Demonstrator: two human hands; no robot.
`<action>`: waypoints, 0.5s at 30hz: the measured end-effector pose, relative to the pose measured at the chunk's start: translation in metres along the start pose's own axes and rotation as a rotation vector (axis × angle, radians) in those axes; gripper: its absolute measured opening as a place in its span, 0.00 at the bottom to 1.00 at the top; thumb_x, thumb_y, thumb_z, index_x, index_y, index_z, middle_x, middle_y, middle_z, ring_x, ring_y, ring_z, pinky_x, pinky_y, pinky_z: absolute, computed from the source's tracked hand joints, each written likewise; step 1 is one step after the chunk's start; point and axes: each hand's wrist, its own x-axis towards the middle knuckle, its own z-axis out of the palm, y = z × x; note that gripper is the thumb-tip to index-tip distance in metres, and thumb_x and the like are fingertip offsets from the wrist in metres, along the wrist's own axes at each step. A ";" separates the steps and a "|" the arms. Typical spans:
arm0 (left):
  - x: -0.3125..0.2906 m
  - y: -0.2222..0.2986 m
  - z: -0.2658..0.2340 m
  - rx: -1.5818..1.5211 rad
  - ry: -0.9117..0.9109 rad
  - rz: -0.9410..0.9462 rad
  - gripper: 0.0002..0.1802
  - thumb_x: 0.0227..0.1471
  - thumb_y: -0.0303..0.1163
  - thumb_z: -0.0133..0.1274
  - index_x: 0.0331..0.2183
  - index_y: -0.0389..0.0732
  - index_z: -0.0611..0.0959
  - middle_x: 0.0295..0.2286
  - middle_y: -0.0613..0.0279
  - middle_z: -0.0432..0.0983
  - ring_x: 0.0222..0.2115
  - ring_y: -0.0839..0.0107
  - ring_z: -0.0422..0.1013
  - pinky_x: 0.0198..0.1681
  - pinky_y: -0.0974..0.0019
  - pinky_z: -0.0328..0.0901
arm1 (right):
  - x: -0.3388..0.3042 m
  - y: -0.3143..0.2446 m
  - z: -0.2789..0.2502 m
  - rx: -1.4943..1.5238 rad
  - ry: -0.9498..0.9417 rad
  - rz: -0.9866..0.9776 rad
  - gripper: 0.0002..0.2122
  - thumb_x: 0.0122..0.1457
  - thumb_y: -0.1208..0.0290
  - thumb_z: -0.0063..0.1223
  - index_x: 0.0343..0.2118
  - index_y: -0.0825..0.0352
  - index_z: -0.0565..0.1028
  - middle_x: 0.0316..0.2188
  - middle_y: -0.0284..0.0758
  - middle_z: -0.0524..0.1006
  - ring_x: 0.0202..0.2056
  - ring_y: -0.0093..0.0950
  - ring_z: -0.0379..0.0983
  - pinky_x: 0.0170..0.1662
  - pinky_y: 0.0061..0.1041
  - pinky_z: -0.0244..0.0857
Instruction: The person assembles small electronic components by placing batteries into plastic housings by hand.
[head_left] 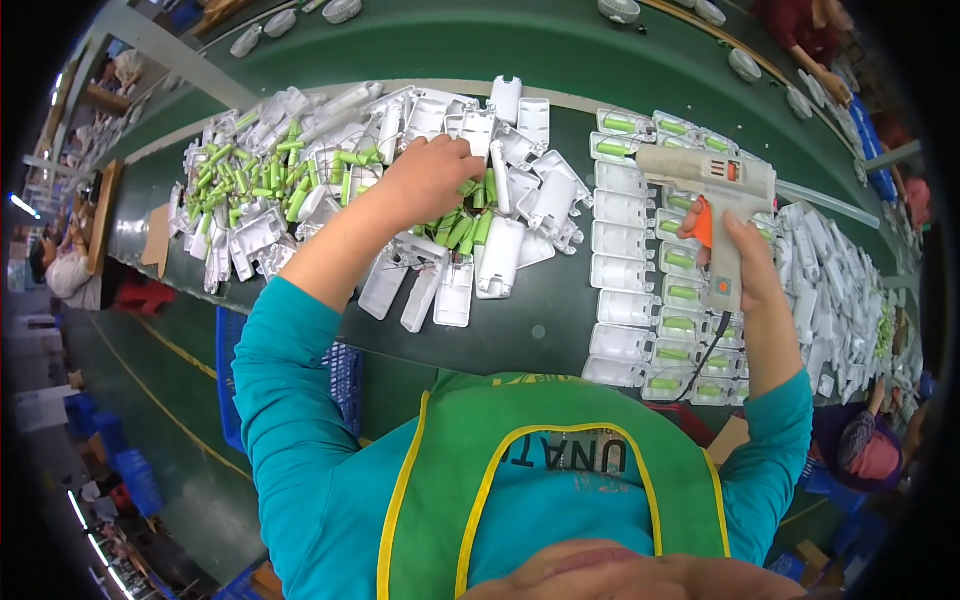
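Observation:
My right hand (pixel 752 262) is wrapped round the handle of a beige glue gun (pixel 715 172), its forefinger at the orange trigger. A long translucent glue stick (pixel 828 204) juts from the gun's rear. The nozzle points left, close to a green battery cell (pixel 612 149) in a white plastic casing at the top of the rows. Over a heap of green battery cells (pixel 462 228), my left hand (pixel 432 178) is bent down with curled fingers. Its fingertips are hidden among the cells, so what they grip does not show. White casings (pixel 498 258) lie around that hand.
Rows of open white casings (pixel 622 240), several with green cells, line the dark green table (pixel 545 335). Another casing heap (pixel 825 300) lies at the right. The gun's black cable (pixel 708 352) crosses the rows. A blue crate (pixel 230 375) stands below the table. Other people work farther off.

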 end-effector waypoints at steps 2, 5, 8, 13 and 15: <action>-0.001 0.001 0.004 0.007 0.070 0.021 0.14 0.39 0.27 0.55 0.34 0.47 0.82 0.33 0.62 0.74 0.41 0.61 0.70 0.44 0.56 0.62 | -0.005 -0.001 0.005 -0.008 0.017 0.014 0.21 0.60 0.56 0.48 0.49 0.69 0.70 0.38 0.34 0.77 0.41 0.24 0.74 0.33 0.17 0.66; -0.003 0.000 0.001 0.102 0.153 0.054 0.12 0.37 0.26 0.53 0.31 0.45 0.80 0.31 0.61 0.74 0.37 0.61 0.71 0.40 0.56 0.62 | -0.006 0.006 0.004 -0.048 0.033 0.044 0.21 0.60 0.57 0.48 0.49 0.68 0.70 0.39 0.34 0.77 0.41 0.23 0.74 0.34 0.18 0.66; -0.009 -0.006 -0.010 -0.127 0.521 0.025 0.12 0.40 0.22 0.52 0.32 0.42 0.78 0.33 0.62 0.74 0.33 0.64 0.72 0.37 0.63 0.65 | -0.007 0.007 0.011 -0.091 0.033 0.062 0.21 0.60 0.56 0.48 0.49 0.67 0.71 0.38 0.32 0.78 0.39 0.22 0.74 0.34 0.20 0.65; 0.000 0.004 -0.041 -1.259 0.737 -0.225 0.07 0.50 0.17 0.47 0.33 0.38 0.72 0.38 0.60 0.71 0.32 0.73 0.69 0.38 0.70 0.66 | -0.005 0.017 0.013 -0.148 0.057 0.137 0.19 0.60 0.55 0.48 0.47 0.64 0.72 0.36 0.30 0.78 0.39 0.20 0.73 0.34 0.21 0.65; 0.009 0.008 -0.038 -1.478 0.706 -0.284 0.07 0.47 0.18 0.50 0.32 0.35 0.72 0.37 0.55 0.70 0.32 0.69 0.71 0.35 0.68 0.70 | -0.003 0.021 0.012 -0.168 0.044 0.133 0.19 0.60 0.55 0.49 0.46 0.64 0.72 0.35 0.30 0.78 0.38 0.20 0.73 0.33 0.21 0.64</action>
